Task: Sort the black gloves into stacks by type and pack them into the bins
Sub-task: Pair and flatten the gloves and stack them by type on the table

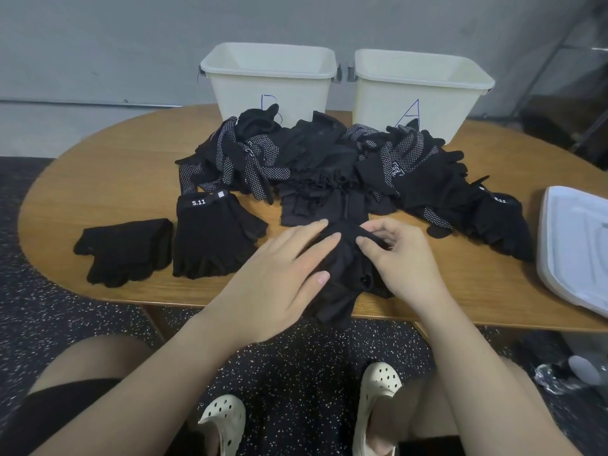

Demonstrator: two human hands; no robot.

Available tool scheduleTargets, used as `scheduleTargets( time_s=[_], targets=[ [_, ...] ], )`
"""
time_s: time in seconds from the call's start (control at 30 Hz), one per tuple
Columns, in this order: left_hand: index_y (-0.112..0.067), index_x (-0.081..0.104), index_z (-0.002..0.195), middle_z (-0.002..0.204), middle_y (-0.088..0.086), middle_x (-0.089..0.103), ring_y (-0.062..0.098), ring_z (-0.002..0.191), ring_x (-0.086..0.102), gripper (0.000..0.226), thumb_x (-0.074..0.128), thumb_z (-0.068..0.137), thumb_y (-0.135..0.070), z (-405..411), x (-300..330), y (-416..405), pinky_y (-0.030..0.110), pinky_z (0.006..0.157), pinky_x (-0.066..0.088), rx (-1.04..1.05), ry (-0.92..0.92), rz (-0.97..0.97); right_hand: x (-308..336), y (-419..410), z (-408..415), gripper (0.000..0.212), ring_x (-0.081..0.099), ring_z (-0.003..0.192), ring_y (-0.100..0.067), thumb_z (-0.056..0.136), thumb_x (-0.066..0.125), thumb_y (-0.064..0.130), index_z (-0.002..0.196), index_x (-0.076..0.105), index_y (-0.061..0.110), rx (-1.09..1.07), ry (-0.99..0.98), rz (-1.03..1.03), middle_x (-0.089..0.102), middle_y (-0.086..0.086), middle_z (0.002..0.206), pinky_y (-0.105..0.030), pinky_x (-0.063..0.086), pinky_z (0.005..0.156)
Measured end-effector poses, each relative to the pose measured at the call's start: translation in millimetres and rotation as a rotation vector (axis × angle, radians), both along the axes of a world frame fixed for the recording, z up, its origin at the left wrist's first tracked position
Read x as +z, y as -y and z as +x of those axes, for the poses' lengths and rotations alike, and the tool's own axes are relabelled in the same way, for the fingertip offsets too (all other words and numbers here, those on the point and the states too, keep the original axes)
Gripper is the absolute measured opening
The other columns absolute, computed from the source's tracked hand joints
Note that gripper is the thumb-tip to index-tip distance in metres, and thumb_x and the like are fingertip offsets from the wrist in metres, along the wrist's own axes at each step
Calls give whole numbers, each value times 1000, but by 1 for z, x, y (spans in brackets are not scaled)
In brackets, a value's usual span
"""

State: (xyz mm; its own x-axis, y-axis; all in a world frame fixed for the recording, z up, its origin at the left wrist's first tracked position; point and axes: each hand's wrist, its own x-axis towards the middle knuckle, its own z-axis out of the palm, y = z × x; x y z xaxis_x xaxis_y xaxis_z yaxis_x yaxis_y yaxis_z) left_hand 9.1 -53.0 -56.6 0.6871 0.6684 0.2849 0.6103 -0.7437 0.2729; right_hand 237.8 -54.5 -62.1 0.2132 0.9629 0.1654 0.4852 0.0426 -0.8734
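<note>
Right hand (pixel 399 258): thumb & forefinger curled, pinching a fold of the thin black glove (pixel 342 274) that lies at the near edge of the table (pixel 115 179). Left hand (pixel 283 271): fingers straight, spread flat, pressing the same glove down, gripping nothing. Looks like the sorting step, w/ this glove being flattened for a stack, not packing yet. Taking that glove as the landmark: just to its left sits a stack of fingerless gloves (pixel 214 238) w/ a 5.11 cuff tag, and further left a plain knit stack (pixel 126 250). Behind it, the big unsorted pile (pixel 329 159), dotted-grip & plain types mixed, spreads across the table's middle. Behind the pile stand two cream bins, bin B (pixel 269 83) back-left and bin A (pixel 422 90) back-right; what shows of the insides looks empty. Far right of the glove, a white lid (pixel 575 251) at the table edge. Next move prob needs the type checked, then the glove laid square on a matching stack or a new one started.
</note>
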Motion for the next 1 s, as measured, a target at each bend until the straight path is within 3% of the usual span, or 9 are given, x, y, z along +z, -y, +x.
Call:
scheduleTargets(
  time_s=[0.1,0.2,0.27,0.47,0.6,0.77,0.87,0.93,1.0],
  targets=[
    [-22,19,165,174,-3,8,14,159,10,60,31,111,-46,6,-12,-3,33,129,13,-56,-111,-55,1,-2,-1,26,69,94,-1,93,72,8,87,68,33,-23,-61,-5,73,14,93,-25,53,90],
    [-28,16,165,174,-5,3,14,160,-2,60,22,110,-51,10,-20,-1,41,130,0,-15,-207,-38,4,-1,1,5,70,95,-4,91,76,25,92,72,24,-108,-130,-15,75,8,94,-25,53,89],
    [-31,16,165,174,-6,1,15,160,-7,59,20,109,-51,12,-20,0,42,129,-8,7,-243,-22,6,2,4,14,70,91,-4,88,78,35,89,73,22,-130,-155,-48,76,8,90,-22,51,83],
    [-28,1,166,173,-8,-9,9,158,-11,63,15,109,-51,10,-23,3,40,129,-7,23,-228,-54,4,4,7,17,65,75,1,91,76,17,77,68,23,-102,-6,-42,71,9,81,-14,47,71],
    [-17,-9,164,172,-5,-12,3,157,-14,69,5,106,-51,8,-26,11,35,129,-4,91,-219,-104,0,4,16,20,69,80,-11,92,75,13,76,67,21,-168,-115,-16,73,4,81,-23,49,74],
    [-14,-5,165,173,-2,-5,8,158,-9,77,-2,100,-55,11,-26,15,33,128,-9,154,-210,-132,-2,7,23,16,68,77,-10,92,75,22,77,69,21,-155,-31,-105,74,5,80,-22,44,71],
    [-17,-3,165,173,-4,-1,6,158,-7,78,0,100,-59,11,-21,16,34,128,-11,168,-222,-140,4,11,20,13,67,79,-6,92,74,28,81,69,23,-210,49,-25,73,8,82,-18,48,72],
    [-17,11,166,171,-6,17,4,157,8,80,4,100,-62,10,-14,15,32,128,-7,180,-135,-161,11,17,18,10,63,76,-5,91,74,29,84,70,24,-231,83,94,70,6,83,-17,47,72],
    [-19,33,159,157,-7,43,5,145,31,73,14,102,-61,10,-5,9,30,126,8,218,42,-221,17,25,14,9,58,70,-7,91,75,29,83,71,26,-162,65,189,66,4,77,-21,47,68]
  ],
)
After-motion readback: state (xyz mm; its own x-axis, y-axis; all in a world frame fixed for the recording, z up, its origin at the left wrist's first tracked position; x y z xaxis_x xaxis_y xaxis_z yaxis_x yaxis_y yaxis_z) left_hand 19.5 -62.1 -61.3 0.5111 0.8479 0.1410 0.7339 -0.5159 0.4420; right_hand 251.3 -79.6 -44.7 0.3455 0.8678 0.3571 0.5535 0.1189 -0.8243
